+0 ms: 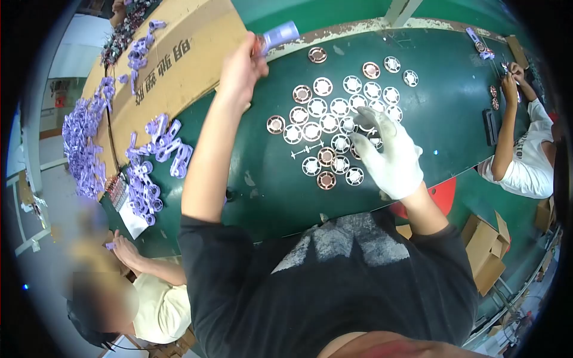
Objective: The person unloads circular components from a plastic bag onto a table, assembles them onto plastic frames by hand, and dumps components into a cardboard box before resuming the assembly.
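My left hand, bare, is raised over the edge of the cardboard. Its fingers are closed around a purple plastic part with a handle; something reddish shows at the grip. My right hand wears a white glove and hovers over the spoked round discs on the green table. Thumb and fingers are curved and apart, with discs visible beneath them. Most discs are white and silvery, while several, like the disc near the front, are reddish-brown.
Purple parts are heaped on cardboard at the left, with more purple parts on the green table. One co-worker sits at lower left, another person at right. A red stool stands beneath the table edge.
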`<state>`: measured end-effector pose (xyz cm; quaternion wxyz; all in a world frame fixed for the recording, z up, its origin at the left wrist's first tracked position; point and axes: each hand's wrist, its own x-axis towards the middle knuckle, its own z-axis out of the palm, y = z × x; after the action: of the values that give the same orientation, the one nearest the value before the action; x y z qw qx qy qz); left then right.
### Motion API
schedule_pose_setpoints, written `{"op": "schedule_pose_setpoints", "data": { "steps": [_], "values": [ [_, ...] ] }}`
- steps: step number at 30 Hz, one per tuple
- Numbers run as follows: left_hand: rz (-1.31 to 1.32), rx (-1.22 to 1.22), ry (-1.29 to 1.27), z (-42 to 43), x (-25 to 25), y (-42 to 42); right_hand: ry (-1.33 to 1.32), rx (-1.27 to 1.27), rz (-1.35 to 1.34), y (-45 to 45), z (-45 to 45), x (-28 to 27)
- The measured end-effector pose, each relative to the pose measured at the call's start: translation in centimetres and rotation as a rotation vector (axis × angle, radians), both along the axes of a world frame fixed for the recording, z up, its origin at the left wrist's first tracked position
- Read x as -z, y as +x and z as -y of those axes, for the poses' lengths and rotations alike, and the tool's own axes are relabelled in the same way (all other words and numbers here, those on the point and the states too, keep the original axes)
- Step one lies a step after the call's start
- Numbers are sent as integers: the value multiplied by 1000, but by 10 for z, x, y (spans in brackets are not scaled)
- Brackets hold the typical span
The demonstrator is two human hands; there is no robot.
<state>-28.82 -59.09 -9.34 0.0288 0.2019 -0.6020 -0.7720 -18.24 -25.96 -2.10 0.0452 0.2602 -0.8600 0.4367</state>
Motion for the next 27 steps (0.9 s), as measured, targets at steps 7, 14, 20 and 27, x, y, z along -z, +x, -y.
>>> {"op": "schedule_pose_setpoints", "data": {
  "steps": [7, 14, 20, 27],
  "values": [
    [-218, -100, 37, -16, -30, -59, 19, -47, 135, 8, -19, 4],
    [23, 212, -1094, 3, -79, 160, 135, -211, 139, 10, -26, 4],
    [623, 34, -1373, 23, -82, 335, 70, -254, 402, 20, -7, 15],
    [273, -95, -1595, 6, -45, 340, 87, -498, 388, 27, 26, 3]
  ]
}}
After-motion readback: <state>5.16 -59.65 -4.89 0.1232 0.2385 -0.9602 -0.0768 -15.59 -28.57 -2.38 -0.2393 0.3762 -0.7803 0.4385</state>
